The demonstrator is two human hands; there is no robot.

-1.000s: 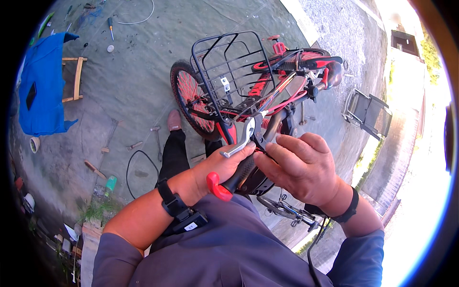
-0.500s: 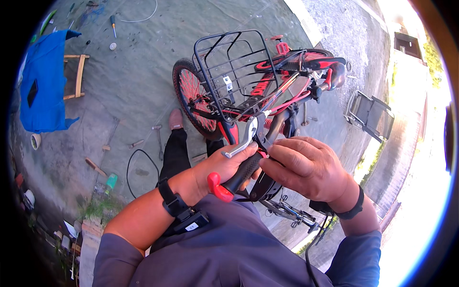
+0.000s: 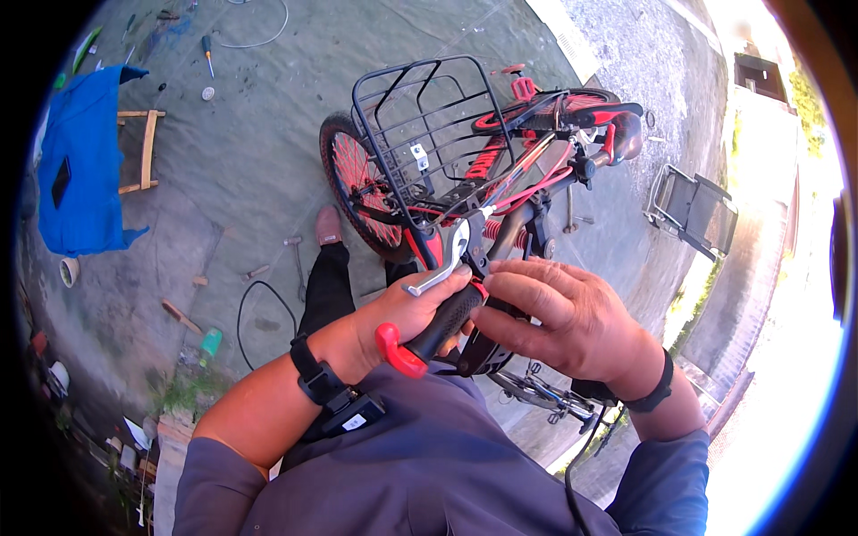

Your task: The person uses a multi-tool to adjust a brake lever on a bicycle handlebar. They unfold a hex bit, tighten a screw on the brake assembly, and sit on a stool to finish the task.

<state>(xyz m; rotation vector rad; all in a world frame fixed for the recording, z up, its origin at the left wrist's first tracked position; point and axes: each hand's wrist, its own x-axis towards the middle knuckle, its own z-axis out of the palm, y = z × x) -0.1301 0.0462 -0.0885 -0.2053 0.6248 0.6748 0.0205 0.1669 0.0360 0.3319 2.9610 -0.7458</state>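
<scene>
A red-and-black bicycle (image 3: 483, 165) with a black wire front basket (image 3: 382, 129) stands in front of me. My left hand (image 3: 407, 317) is wrapped round its black handlebar grip (image 3: 444, 323), which ends in a red curved piece (image 3: 393, 353), with my thumb by the silver brake lever (image 3: 438, 277). My right hand (image 3: 567, 317) is bent over the inner end of the grip and the lever clamp, fingers curled close together. What its fingertips hold there is hidden or too small to make out.
A blue cloth (image 3: 80, 156) covers a wooden-framed seat at the left. Tools, including a hammer (image 3: 297, 263) and screwdriver (image 3: 208, 55), lie on the ground mat (image 3: 241, 152). At the right are a grey folding chair (image 3: 688, 210) and, lower, another bicycle (image 3: 559, 402).
My right hand has shifted slightly, its fingers reaching further onto the grip and clamp. My left hand keeps hold of the grip.
</scene>
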